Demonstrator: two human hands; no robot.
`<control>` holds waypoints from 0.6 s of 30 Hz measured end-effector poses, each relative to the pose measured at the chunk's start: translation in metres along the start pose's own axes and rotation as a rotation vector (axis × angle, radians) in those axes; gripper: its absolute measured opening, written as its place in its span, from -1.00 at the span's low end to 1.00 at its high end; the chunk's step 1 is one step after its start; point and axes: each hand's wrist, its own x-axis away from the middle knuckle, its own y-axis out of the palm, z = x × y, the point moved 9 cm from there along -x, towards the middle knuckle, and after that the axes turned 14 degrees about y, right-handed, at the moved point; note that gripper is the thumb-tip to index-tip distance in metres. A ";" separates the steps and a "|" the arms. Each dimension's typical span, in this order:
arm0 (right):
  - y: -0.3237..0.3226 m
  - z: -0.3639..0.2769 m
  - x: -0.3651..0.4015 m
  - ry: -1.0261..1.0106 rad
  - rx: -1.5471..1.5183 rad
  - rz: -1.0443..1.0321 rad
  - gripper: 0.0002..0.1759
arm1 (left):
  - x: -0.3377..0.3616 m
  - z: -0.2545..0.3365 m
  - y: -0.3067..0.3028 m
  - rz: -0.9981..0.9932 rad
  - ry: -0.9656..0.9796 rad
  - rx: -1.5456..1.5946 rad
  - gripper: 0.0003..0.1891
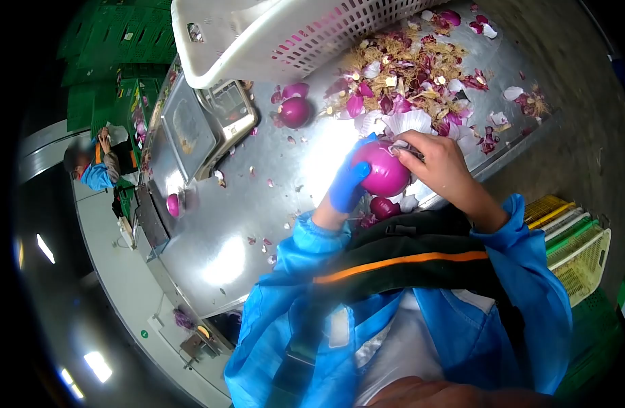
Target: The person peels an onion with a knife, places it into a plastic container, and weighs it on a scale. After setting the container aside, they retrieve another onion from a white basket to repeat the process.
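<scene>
My left hand [346, 182], in a blue glove, is wrapped round the side of a large peeled-looking purple onion [386, 175]. My bare right hand [443, 166] is closed in a pinch at the onion's upper right; a small pale bit shows at its fingertips, too small to name. Papery white skin [406, 122] lies just beyond the hands. A smaller, darker onion [384, 208] rests between the held onion and my apron. Past the hands spreads a heap of roots and purple peelings [414, 75]. Another onion [294, 113] sits on the metal table [258, 197].
A white perforated basket [251, 44] stands at the table's far side, with a weighing scale [224, 112] beside it. One onion [173, 205] lies near the left end. Yellow crates [584, 265] stand at right; another person [98, 170] is at far left near green crates [118, 41].
</scene>
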 end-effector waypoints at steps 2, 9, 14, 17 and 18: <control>-0.003 0.002 0.003 -0.046 0.110 0.137 -0.57 | -0.001 0.001 0.000 -0.055 0.041 -0.075 -0.14; -0.020 -0.011 0.008 -0.012 -0.116 0.136 -0.47 | -0.001 0.015 -0.008 -0.003 0.117 -0.223 -0.13; -0.013 -0.026 0.018 -0.174 0.093 0.140 -0.54 | -0.002 0.030 -0.007 0.009 0.202 -0.281 -0.08; -0.014 -0.040 0.027 -0.268 0.245 0.239 -0.66 | 0.000 0.032 -0.007 -0.038 0.215 -0.401 -0.10; -0.014 -0.037 0.025 -0.243 0.274 0.250 -0.68 | 0.000 0.031 -0.008 -0.060 0.216 -0.446 -0.11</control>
